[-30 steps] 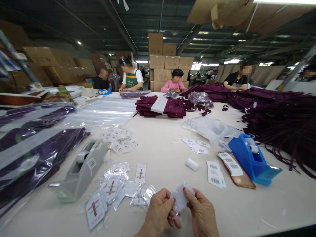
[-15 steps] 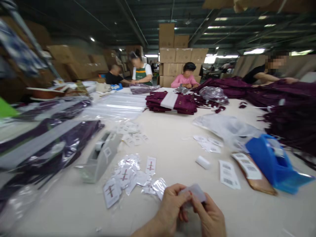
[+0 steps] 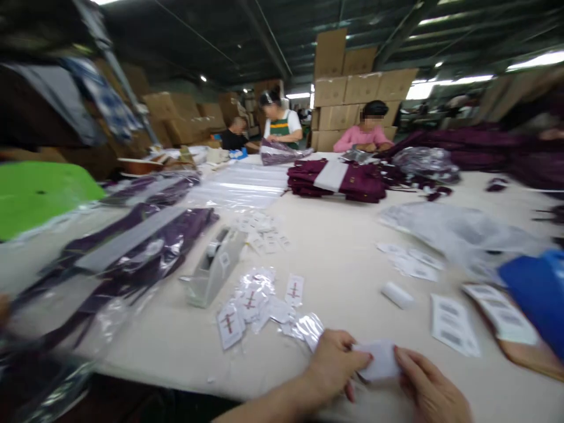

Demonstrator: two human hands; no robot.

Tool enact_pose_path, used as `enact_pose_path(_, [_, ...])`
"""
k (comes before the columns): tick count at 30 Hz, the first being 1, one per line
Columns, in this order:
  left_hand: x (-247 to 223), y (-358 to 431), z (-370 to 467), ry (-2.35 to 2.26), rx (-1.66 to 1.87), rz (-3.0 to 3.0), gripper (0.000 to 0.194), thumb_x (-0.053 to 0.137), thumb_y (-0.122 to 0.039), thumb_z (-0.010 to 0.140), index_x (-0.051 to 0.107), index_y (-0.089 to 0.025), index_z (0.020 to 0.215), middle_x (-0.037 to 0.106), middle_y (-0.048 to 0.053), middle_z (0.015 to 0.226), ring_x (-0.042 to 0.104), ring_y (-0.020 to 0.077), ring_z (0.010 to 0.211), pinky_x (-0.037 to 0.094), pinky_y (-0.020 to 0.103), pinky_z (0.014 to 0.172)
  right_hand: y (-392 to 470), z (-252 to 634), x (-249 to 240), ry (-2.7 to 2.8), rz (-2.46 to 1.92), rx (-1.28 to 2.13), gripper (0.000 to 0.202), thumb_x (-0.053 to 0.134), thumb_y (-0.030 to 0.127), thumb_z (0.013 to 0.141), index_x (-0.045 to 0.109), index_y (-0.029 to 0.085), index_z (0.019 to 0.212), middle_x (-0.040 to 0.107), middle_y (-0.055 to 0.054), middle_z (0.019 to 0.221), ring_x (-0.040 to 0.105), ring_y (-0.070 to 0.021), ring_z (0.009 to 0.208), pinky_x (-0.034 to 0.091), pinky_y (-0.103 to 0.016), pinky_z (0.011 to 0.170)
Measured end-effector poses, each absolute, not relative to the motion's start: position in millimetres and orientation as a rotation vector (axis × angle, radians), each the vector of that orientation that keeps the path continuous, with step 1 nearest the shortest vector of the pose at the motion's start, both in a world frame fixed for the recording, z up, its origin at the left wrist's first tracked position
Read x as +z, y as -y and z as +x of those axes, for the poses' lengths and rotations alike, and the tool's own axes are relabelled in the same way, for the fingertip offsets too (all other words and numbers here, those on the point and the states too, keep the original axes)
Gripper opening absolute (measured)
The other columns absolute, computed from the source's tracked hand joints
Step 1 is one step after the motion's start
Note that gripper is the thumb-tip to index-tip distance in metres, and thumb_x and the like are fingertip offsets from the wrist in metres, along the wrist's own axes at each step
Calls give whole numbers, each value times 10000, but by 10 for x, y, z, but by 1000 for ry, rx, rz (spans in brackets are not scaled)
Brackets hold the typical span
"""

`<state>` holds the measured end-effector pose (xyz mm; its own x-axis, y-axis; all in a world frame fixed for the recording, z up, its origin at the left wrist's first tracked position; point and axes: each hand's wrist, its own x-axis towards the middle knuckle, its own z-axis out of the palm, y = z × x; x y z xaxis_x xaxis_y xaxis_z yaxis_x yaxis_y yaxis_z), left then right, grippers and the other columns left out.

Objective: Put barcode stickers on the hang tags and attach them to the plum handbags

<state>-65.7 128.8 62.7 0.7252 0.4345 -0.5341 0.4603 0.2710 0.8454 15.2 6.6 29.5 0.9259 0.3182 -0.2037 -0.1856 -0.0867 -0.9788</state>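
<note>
My left hand [image 3: 330, 365] pinches the left side of a small white packet [image 3: 378, 360], low in the view over the table's near side. At its right edge, the thumb and fingers of my right hand [image 3: 434, 385] are closed on the same packet. Just left of my left hand lies a loose pile of small clear packets [image 3: 263, 305] holding white cards with a red and dark print. Whether the held piece has print on its other face cannot be seen.
A clear tape dispenser [image 3: 215, 267] stands left of the pile; a blue dispenser [image 3: 535, 294] is at the right. Barcode label sheets [image 3: 453, 323], a white roll [image 3: 397, 295] and folded maroon garments [image 3: 337, 181] lie on the table [image 3: 326, 247]. Co-workers sit and stand beyond.
My view has swung left, so the table things sit further right. My hands have drawn apart a little, and the white packet now lies flatter and more exposed between them.
</note>
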Motion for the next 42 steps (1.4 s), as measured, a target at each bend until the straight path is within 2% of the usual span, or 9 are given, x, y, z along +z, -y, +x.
enact_pose_path(3, [597,-1320,-669,-748,-82,1358,154,557,-295,676,516,-148,653,567,-42,487,329,42,224,213,165,243,-72,148,371,-44,-1503,462,352,729,486,521,641,166,637,522,26,508,411,-94,459,350,-213,416])
enact_pose_path(7, [591,-1345,-674,-742,-148,1523,153,492,-298,730,526,-154,690,572,-40,494,350,57,256,243,178,276,-54,147,369,-83,-1457,486,351,723,475,556,605,158,647,408,68,443,314,-66,426,239,-189,396])
enact_pose_path(11, [645,-1347,-676,-739,-122,1870,171,509,-303,752,551,-164,661,548,-28,498,507,115,453,376,216,457,-15,138,350,-66,-1489,489,365,696,497,593,593,154,666,414,64,449,323,-73,435,233,-195,410])
enact_pose_path(17, [685,-1311,-695,-706,-80,2490,146,494,-250,804,587,-162,734,590,31,776,569,173,733,395,262,656,3,129,362,17,-1574,486,371,636,522,655,565,158,653,407,62,439,304,-74,426,209,-205,409])
enact_pose_path(30, [675,-1356,-706,-582,-228,2769,136,459,-224,851,573,-154,831,564,48,858,582,193,764,438,285,652,9,187,336,121,-1793,430,353,557,528,701,552,180,645,437,52,440,335,-94,404,229,-227,405])
enact_pose_path(33, [647,-1371,-717,-495,-37,2884,124,480,-157,828,551,-144,928,557,77,929,545,218,850,434,323,709,12,199,345,165,-1873,414,344,512,519,725,551,190,634,448,42,433,382,-117,411,280,-247,434])
enact_pose_path(35, [579,-1384,-722,-201,175,2955,159,462,-116,831,537,-157,965,561,72,937,515,219,866,415,341,732,4,242,393,230,-1982,356,324,500,499,723,550,198,614,482,20,460,427,-141,445,317,-268,479])
enact_pose_path(38, [405,-1391,-731,300,395,2909,140,413,-119,859,543,-163,835,566,44,810,490,193,770,392,324,683,-55,421,487,274,-2114,92,273,524,469,697,564,206,637,568,-28,602,495,-184,575,351,-304,597])
enact_pose_path(42, [134,-1379,-747,344,580,2807,177,369,-122,871,532,-147,807,561,55,776,482,186,749,380,314,662,-244,822,515,92,-2022,21,234,612,436,609,563,208,610,570,-29,607,500,-196,607,342,-301,611])
